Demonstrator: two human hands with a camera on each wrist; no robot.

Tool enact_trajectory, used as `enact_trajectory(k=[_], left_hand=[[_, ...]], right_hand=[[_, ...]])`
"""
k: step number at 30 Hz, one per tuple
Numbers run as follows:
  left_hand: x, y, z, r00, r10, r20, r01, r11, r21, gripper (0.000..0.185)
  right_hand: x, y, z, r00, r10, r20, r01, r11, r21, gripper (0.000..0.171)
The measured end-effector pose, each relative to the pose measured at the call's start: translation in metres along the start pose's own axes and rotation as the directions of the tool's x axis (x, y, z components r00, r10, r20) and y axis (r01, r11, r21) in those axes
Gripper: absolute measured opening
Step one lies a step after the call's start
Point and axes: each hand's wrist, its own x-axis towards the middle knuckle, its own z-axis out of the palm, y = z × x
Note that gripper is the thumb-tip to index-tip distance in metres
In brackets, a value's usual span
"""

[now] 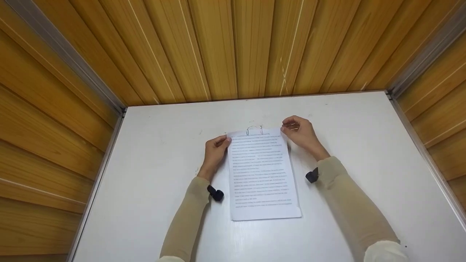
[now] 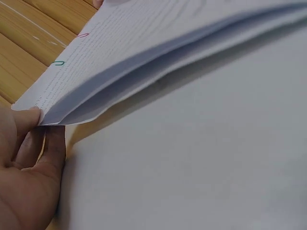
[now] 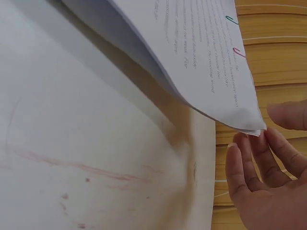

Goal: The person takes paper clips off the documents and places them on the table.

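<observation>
A thin stack of printed paper sheets (image 1: 260, 176) lies lengthwise before me, its top edge raised off the white table. Along that edge sit a green paper clip (image 2: 58, 63) and a pinkish-red paper clip (image 2: 83, 35). My left hand (image 1: 215, 152) pinches the top left corner, thumb above and fingers below. At the top right corner is my right hand (image 1: 301, 134); its fingers (image 3: 261, 155) touch the corner from beneath while the thumb (image 3: 289, 115) stands apart from the paper. Between the sheets a gap shows along the left side in the left wrist view.
The white table (image 1: 153, 174) carries faint reddish marks (image 3: 86, 166) and small specks. Wood-patterned panel walls (image 1: 233, 51) close in the back and both sides, with grey metal trim (image 1: 91, 65) at the corners. A black wrist camera (image 1: 215, 193) sits on each sleeve.
</observation>
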Motion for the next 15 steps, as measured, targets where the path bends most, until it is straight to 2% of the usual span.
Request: enact_trajectory(k=[9,15], left_hand=[[0.000,-0.003,-0.001,1.000,0.026,0.003,-0.026,1.000,0.013,0.034],[0.001,-0.004,-0.002,0.999,0.036,0.007,-0.036,0.999,0.010,0.033]], right_hand=[[0.012,-0.018,0.012,0.987,-0.151,0.053,0.157,0.977,-0.146,0.018],[0.014,-0.028,0.021,0.973,-0.197,0.116,0.217,0.955,-0.202,0.017]])
